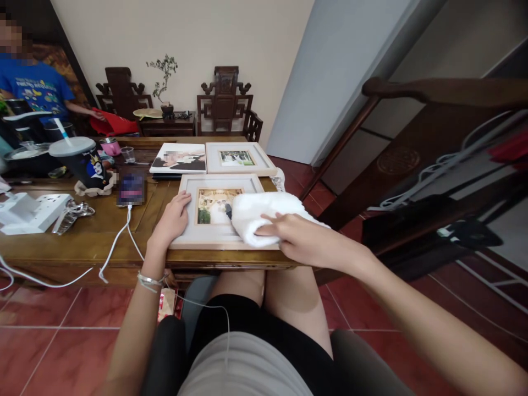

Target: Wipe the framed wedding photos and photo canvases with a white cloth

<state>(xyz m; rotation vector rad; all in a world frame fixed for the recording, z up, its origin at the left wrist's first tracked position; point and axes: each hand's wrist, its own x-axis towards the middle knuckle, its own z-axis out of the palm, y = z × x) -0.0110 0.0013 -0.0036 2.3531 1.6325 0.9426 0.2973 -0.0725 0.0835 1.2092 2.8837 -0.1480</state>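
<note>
- Room: pale wall (185, 33) behind; red tiled floor (53, 357), partly covered by the table and the wearer's legs.
- Table (165, 258): brown polished wood; left end cut off by the view's edge, clutter there overlapping and hard to separate.
- Chair (457, 126), right: dark wood, round carving on its back; runs out of view. Items beyond it dim, not identified.
- Person in blue shirt (37, 82), upper left: partly cut off; one hand at a red cloth-like item (113, 122).
- Carved chair (225, 99) by the wall: lower part hidden behind the table.
- Picture frame (212, 206): flat at the table's near edge; right part of frame and photo covered.
- Second frame (241, 158) and photo panel (179, 159): side by side just behind; panel's image partly blurred, dark item beneath mostly hidden.
- White towel (272, 206): bunched on the frame's right side.
- Right hand (292, 234): closed around the towel; some fingers buried in it.
- Left hand (171, 220): laid over the frame's left edge; thumb hidden, cannot tell whether it grips.
- Phone (131, 190): cable attached, screen blurred.
</note>
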